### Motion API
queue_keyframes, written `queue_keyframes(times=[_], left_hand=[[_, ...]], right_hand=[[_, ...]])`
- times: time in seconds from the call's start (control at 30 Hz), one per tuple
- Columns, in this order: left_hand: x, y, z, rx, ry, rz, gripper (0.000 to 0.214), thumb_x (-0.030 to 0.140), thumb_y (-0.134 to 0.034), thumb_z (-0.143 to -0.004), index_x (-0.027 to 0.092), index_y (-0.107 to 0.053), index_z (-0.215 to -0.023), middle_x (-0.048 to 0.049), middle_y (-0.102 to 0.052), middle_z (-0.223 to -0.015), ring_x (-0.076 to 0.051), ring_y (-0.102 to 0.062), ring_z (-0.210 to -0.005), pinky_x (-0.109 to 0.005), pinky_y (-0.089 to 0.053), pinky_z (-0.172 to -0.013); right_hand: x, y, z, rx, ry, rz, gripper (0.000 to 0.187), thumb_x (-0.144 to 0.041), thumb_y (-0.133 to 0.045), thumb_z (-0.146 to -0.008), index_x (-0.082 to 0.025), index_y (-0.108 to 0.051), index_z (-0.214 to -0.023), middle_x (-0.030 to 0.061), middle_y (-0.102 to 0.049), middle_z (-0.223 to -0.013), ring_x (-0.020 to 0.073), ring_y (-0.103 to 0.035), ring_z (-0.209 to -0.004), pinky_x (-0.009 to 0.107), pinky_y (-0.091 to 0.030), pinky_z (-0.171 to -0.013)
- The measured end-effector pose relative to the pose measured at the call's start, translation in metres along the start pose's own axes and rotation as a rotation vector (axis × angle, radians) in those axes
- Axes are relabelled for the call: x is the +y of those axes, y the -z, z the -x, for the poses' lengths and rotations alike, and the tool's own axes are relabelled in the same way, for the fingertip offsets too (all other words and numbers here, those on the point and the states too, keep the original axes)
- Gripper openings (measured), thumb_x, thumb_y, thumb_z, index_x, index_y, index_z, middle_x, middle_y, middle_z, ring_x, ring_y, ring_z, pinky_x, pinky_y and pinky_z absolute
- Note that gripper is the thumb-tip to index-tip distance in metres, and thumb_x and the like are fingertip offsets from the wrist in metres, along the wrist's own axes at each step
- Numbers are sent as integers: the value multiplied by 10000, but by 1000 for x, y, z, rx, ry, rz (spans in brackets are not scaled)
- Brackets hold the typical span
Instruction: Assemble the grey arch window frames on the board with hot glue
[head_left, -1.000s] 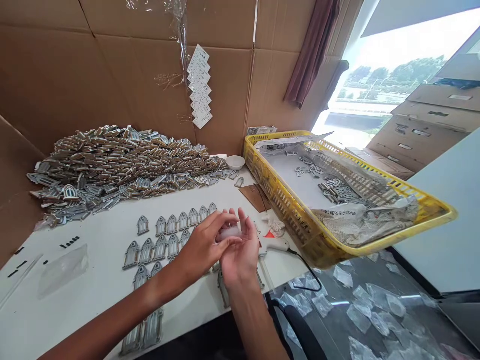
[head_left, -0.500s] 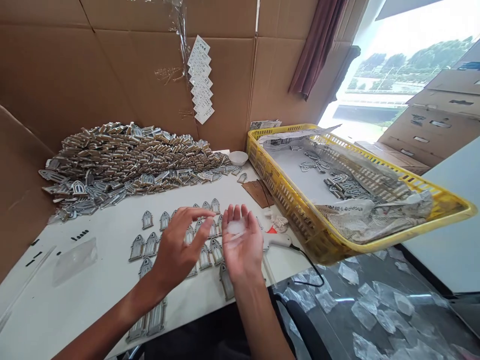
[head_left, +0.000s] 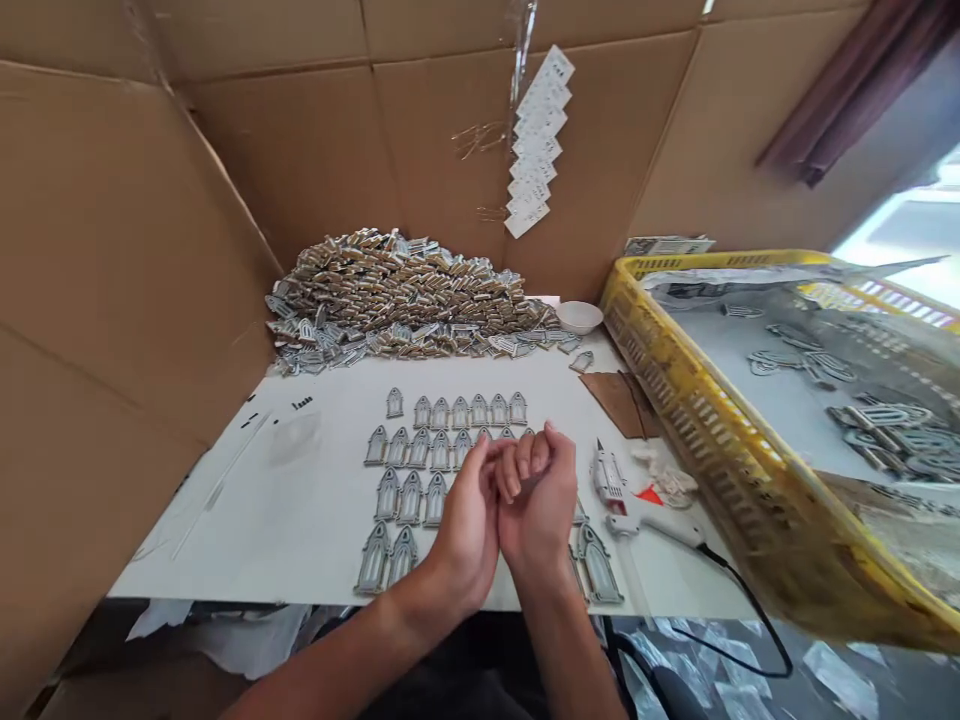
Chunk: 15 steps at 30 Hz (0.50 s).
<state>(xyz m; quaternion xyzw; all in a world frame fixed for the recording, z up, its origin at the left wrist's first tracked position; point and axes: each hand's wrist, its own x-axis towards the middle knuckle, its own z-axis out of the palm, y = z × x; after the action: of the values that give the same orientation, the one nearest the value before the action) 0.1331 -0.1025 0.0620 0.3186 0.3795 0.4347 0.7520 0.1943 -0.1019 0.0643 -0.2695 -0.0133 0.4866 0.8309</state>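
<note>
My left hand (head_left: 466, 530) and my right hand (head_left: 541, 515) are pressed together above the front of the white table. The right fingers curl in over the palm, and the left hand lies closed against them. Whatever is inside the two hands is hidden. Beneath and around them, small grey arched window-shaped pieces (head_left: 409, 497) lie in rows, partly covered by the hands. To the right of my right hand rests a hot glue gun (head_left: 652, 522) with a black cord, its metal nozzle pointing away from me.
A large heap of similar arched pieces (head_left: 405, 295) stands against the cardboard wall (head_left: 300, 130). A white bowl (head_left: 580, 317) is beside it. The yellow crate (head_left: 675, 430) fills the right side. A clear plastic bag (head_left: 295, 440) lies at left, near small black bits (head_left: 302, 403).
My left hand has come across to meet my right. The right hand, palm up with whitish translucent pieces before, has curled its fingers. The view has swung left.
</note>
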Motion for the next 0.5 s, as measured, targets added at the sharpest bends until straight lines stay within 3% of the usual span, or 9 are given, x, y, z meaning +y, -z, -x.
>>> queue_keyframes(times=[0.1,0.2,0.33,0.43,0.5], left_hand=[[0,-1,11,17,68,197,381,505,-593,-995,165,-761,-949,-95,-746,-900,-299,-736,-1077,-426,-568,-1067],[-4,3,21,31,80,358,453,546,-569,-1008,152,-777,-1086,-119,-765,-1002,-316,-738,-1140,-447,-575,-1094],[-19,8,25,64,44,544,428,584,-601,-989,201,-764,-1090,-121,-759,-1130,-310,-728,-1216,-449,-596,-1105],[-34,12,21,80,3,577,295,544,-676,-949,256,-731,-922,-100,-753,-1107,-299,-716,-1241,-447,-612,-1104],[-41,15,20,107,-27,541,343,554,-659,-955,266,-658,-769,-84,-740,-1007,-289,-725,-1207,-437,-624,-1091]], right_hand=[[4,5,7,-304,267,680,562,-407,-630,-1006,-228,-384,-533,-64,-413,-485,92,-363,-457,271,-322,-494],[1,7,15,-587,442,1209,521,-347,-647,-1005,-212,-386,-575,-53,-452,-530,100,-411,-528,290,-308,-568],[-4,8,23,-770,641,1546,469,-289,-622,-1035,-208,-400,-630,-16,-548,-641,144,-486,-656,329,-312,-662],[-3,13,27,-820,735,1646,443,-308,-617,-1051,-220,-428,-660,16,-574,-712,184,-499,-732,353,-319,-689],[-2,16,29,-809,767,1629,395,-299,-611,-1055,-227,-460,-697,19,-574,-729,187,-505,-736,357,-342,-694]])
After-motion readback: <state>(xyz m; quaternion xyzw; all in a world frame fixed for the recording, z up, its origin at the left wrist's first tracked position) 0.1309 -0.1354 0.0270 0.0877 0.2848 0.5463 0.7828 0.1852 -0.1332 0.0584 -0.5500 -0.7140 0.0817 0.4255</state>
